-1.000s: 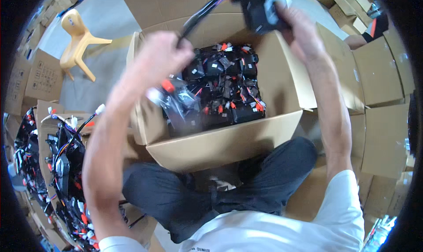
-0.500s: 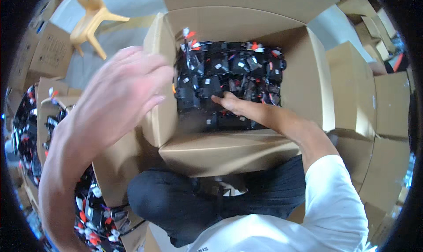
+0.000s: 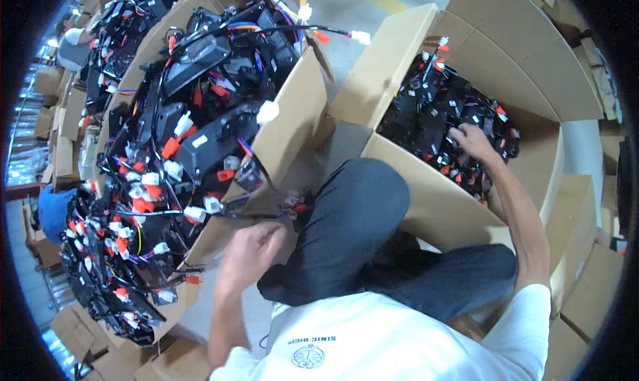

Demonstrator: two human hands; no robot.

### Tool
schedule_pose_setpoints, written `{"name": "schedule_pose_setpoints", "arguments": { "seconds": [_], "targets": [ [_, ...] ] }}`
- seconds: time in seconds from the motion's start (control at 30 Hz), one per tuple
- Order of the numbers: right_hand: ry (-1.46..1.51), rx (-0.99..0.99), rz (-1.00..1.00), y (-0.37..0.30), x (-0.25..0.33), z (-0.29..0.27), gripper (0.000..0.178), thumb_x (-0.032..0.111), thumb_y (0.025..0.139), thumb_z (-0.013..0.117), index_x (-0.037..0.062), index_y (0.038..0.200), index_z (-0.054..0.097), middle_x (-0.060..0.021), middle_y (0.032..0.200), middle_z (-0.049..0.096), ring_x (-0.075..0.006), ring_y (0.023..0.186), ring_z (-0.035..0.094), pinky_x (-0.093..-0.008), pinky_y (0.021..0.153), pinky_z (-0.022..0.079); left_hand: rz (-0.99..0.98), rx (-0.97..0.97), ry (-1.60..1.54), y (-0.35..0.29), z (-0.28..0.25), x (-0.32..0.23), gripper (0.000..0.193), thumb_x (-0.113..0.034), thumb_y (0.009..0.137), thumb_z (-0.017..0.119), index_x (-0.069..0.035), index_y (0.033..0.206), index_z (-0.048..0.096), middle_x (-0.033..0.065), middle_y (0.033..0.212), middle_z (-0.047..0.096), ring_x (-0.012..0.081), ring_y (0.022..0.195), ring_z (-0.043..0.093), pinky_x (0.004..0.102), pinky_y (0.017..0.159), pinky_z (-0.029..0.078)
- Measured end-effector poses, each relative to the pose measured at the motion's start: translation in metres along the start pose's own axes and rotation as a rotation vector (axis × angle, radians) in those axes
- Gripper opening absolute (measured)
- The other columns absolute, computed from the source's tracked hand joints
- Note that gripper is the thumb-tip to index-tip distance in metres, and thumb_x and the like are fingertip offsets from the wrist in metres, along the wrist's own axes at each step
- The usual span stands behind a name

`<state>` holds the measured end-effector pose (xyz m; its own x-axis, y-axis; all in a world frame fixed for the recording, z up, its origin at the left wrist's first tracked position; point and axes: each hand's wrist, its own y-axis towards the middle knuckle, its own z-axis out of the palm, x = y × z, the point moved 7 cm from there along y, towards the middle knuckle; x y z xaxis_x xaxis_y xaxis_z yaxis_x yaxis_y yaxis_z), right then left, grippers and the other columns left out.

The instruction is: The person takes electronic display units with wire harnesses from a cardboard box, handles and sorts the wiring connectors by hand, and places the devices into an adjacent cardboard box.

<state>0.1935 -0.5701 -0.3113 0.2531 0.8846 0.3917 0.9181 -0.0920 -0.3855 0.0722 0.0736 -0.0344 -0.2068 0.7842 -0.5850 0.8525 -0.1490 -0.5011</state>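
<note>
Black, boxy plastic modules [image 3: 206,145] crowd the left brown cardboard carton [image 3: 303,105], speckled with white and red plastic connectors [image 3: 174,170]; a thin black cable [image 3: 319,27] tipped white crosses its right edge. Red and white connectors dot the far left corner of the right brown cardboard carton [image 3: 429,185]. The fabric trousers [image 3: 366,194] are plain and dark; the white shirt [image 3: 406,341] bears a round, dark line-drawn emblem [image 3: 308,356].

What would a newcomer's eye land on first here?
A tangled heap of black modules with red and white connectors, piled in the carton at left, stands out first. Across from it, the right hand is inside another open carton of similar-looking modules.
</note>
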Motion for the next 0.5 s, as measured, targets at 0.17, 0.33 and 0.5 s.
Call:
{"name": "schedule_pose_setpoints", "arguments": {
  "seconds": [0.17,0.33,0.5],
  "targets": [
    [0.279,-0.041,-0.002,-0.157,0.014,-0.096,0.052,0.046,0.116,0.071,-0.0019,0.133,0.082,-0.0113,0.109,0.083,-0.0217,0.093,0.080,-0.0453,0.089,0.065,-0.057,-0.028,0.020,0.029,0.085,0.096,0.046,-0.032,0.106,0.087,0.004,0.133,0.081,0.0244,0.128,0.082,0.0411,0.120,0.077,0.0440,0.107,0.059],
    [0.210,0.090,-0.095,-0.237,0.162,-0.082,0.059,0.055,0.110,0.071,0.0087,0.146,0.080,-0.0227,0.139,0.082,-0.0413,0.128,0.079,-0.0519,0.112,0.061,0.669,-0.179,0.126,0.133,0.192,0.102,0.047,-0.035,0.111,0.083,0.005,0.135,0.079,0.0239,0.139,0.080,0.0408,0.127,0.075,0.0487,0.111,0.061],
    [0.026,-0.125,-0.111,-0.264,0.147,-0.095,0.046,0.041,0.106,0.074,0.0002,0.126,0.079,-0.0290,0.119,0.082,-0.0512,0.117,0.077,-0.0605,0.103,0.061,0.947,-0.018,-0.316,0.164,0.300,-0.109,0.043,-0.035,0.113,0.079,0.004,0.133,0.080,0.0236,0.134,0.081,0.0404,0.123,0.077,0.0490,0.106,0.062]
  ]
}}
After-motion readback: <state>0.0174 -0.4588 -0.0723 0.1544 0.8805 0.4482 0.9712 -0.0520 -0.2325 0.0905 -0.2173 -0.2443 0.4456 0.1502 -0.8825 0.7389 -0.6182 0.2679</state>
